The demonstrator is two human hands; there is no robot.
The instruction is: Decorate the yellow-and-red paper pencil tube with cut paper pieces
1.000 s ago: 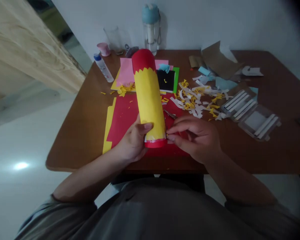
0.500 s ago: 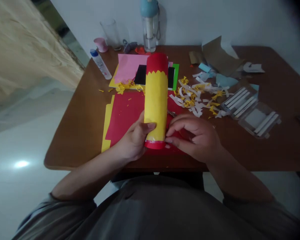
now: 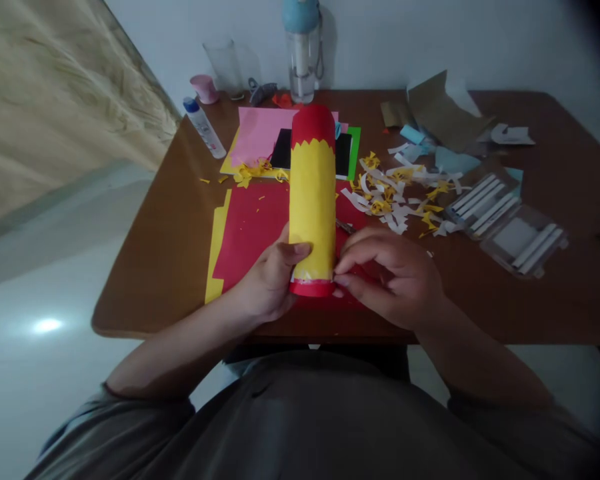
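An upright paper tube, yellow with a red zigzag-edged top and a red band at its base, is held over the table. My left hand wraps round its lower left side, thumb lying across the yellow front. At the tube's lower right edge my right hand is closed in a pinch, fingertips touching near the seam between yellow and red. Whatever sits between those fingertips is too small to make out. A shiny, whitish strip runs along that seam. Under the hands lies red paper over yellow sheets.
Scissors partly show beside my right hand. White and yellow paper scraps and an open plastic case of white sticks lie right. A glue bottle, a black phone-like slab and a water bottle stand or lie farther back.
The view has shifted slightly. Both hands keep nearly the same places on the tube, and the right fingertips remain pinched at its lower right edge.
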